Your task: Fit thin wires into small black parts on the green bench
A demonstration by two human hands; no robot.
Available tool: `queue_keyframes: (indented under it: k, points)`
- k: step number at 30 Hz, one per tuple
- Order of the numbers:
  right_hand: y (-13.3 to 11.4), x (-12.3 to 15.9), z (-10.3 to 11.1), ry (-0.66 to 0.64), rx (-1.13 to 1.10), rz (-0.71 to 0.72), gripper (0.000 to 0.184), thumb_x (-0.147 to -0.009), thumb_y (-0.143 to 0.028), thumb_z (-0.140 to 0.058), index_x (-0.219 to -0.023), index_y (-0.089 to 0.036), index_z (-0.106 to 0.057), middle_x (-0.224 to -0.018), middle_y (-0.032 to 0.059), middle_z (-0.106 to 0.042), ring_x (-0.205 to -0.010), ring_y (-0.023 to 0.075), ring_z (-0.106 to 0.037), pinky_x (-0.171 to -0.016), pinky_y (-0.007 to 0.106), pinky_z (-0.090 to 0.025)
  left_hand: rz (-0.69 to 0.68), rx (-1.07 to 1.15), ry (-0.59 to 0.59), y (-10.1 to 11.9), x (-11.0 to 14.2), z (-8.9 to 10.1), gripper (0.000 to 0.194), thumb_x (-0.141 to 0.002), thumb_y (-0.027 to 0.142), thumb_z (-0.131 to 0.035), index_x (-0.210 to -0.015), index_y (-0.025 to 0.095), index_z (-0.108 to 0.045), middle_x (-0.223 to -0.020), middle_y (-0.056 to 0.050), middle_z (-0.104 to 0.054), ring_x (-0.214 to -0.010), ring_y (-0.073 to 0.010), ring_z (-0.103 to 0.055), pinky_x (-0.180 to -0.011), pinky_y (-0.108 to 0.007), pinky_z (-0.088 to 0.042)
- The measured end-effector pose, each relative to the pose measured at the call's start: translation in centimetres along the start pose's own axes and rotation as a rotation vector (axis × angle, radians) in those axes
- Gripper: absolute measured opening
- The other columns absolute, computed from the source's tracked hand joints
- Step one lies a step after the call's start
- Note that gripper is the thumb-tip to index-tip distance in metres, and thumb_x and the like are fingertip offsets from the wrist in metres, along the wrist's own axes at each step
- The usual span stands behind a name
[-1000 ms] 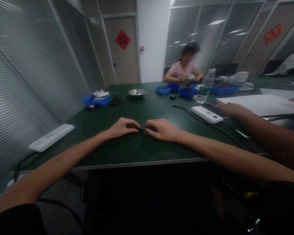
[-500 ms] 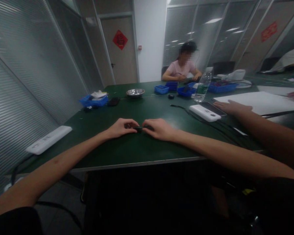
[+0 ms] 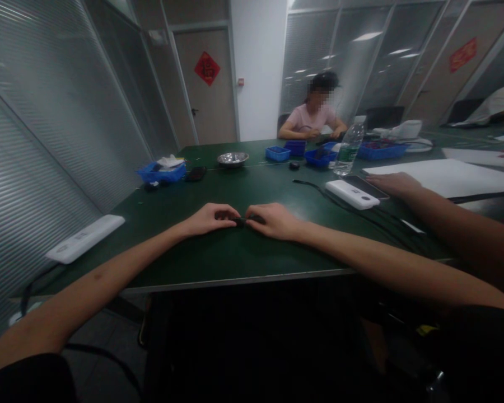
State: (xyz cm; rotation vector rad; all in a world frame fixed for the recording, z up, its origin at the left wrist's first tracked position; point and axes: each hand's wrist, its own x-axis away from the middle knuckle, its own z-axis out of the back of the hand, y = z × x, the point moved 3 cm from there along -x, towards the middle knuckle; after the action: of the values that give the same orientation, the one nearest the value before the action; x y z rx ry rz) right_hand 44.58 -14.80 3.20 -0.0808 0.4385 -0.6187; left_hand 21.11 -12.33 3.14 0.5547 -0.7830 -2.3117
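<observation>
A small black piece (image 3: 239,222), too small and dark for its kind to show, sits between my two hands just above or on the green table (image 3: 218,257). The thumb and fingertips of my left hand (image 3: 208,219) pinch its left side. My right hand (image 3: 273,220) is closed in a pinch at the other side, on a thin dark part that its fingers mostly hide. Only a narrow gap separates the two sets of fingertips. Both forearms slant in from the near corners, over the table's front edge.
White power banks (image 3: 86,238) (image 3: 353,194) lie left and right, with black cables. Farther back are a metal bowl (image 3: 232,160), blue bins (image 3: 162,171) and a water bottle (image 3: 349,148). A co-worker's hand (image 3: 395,182) rests by white paper (image 3: 449,176); another person (image 3: 315,118) sits opposite.
The camera view has shifted slightly. My hands keep their pinch around the small black piece, with almost no movement. The co-worker's hand on the right stays by the paper.
</observation>
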Motion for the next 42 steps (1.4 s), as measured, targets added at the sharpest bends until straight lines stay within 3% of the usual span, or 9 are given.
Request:
queue_keyframes:
  k: [7,11,16,21,26,36,42]
  points:
    - [-0.2,0.1,0.1,0.001,0.017,0.009,0.022,-0.102,-0.038,-0.055,-0.114,-0.022,-0.065,-0.097,0.0050,-0.072,-0.076,0.0171,-0.060,-0.068,0.028,-0.035,-0.051,-0.064,0.017,0.2,-0.1,0.2,0.038,-0.090,0.047,-0.073,-0.114,0.017,-0.076,-0.098,-0.007,-0.068,-0.078,-0.0156,-0.057,-0.067,-0.027,-0.044]
    - [0.1,0.1,0.4,-0.004,0.046,-0.063,0.023,-0.102,-0.038,-0.055,-0.114,-0.021,-0.065,-0.094,0.0046,-0.071,-0.075,0.0169,-0.060,-0.067,0.027,-0.035,0.019,-0.122,0.089,-1.4,-0.2,1.6,0.037,-0.090,0.046,-0.072,-0.114,0.018,-0.076,-0.102,-0.007,-0.071,-0.081,-0.0172,-0.061,-0.071,-0.029,-0.047]
    - [0.2,0.1,0.6,-0.024,0.040,-0.092,0.024,-0.101,-0.038,-0.056,-0.113,-0.020,-0.066,-0.094,0.0047,-0.071,-0.076,0.0166,-0.060,-0.068,0.027,-0.036,0.250,-0.277,0.287,-7.0,0.8,6.1,0.035,-0.088,0.046,-0.072,-0.112,0.020,-0.078,-0.101,-0.007,-0.076,-0.088,-0.0212,-0.068,-0.079,-0.032,-0.052]
    - [0.0,0.2,0.6,-0.035,0.028,-0.068,0.024,-0.102,-0.039,-0.055,-0.114,-0.020,-0.065,-0.095,0.0047,-0.071,-0.077,0.0164,-0.060,-0.069,0.027,-0.037,0.518,-0.466,0.519,-13.3,4.5,11.9,0.032,-0.084,0.040,-0.074,-0.108,0.019,-0.078,-0.102,-0.008,-0.078,-0.094,-0.0242,-0.072,-0.088,-0.034,-0.054]
    - [0.0,0.2,0.6,-0.028,0.029,-0.068,0.025,-0.102,-0.039,-0.055,-0.114,-0.020,-0.065,-0.095,0.0049,-0.071,-0.078,0.0167,-0.061,-0.069,0.027,-0.038,0.727,-0.668,0.586,-16.6,8.1,15.5,0.029,-0.086,0.036,-0.070,-0.107,0.017,-0.078,-0.104,-0.011,-0.078,-0.098,-0.0269,-0.072,-0.092,-0.035,-0.054]
    - [-0.1,0.1,0.7,-0.039,0.025,-0.070,0.024,-0.102,-0.038,-0.056,-0.114,-0.020,-0.065,-0.094,0.0050,-0.071,-0.077,0.0165,-0.061,-0.069,0.027,-0.037,0.853,-0.705,0.585,-17.2,8.8,16.3,0.028,-0.086,0.036,-0.068,-0.105,0.017,-0.077,-0.111,-0.012,-0.077,-0.105,-0.0302,-0.071,-0.096,-0.036,-0.053]
    - [-0.1,0.1,0.5,-0.038,0.025,-0.072,0.024,-0.101,-0.038,-0.056,-0.114,-0.020,-0.065,-0.094,0.0046,-0.071,-0.077,0.0168,-0.061,-0.069,0.028,-0.038,0.828,-0.722,0.602,-17.8,9.1,16.7,0.033,-0.086,0.041,-0.068,-0.103,0.016,-0.079,-0.109,-0.014,-0.078,-0.104,-0.0321,-0.072,-0.097,-0.039,-0.054]
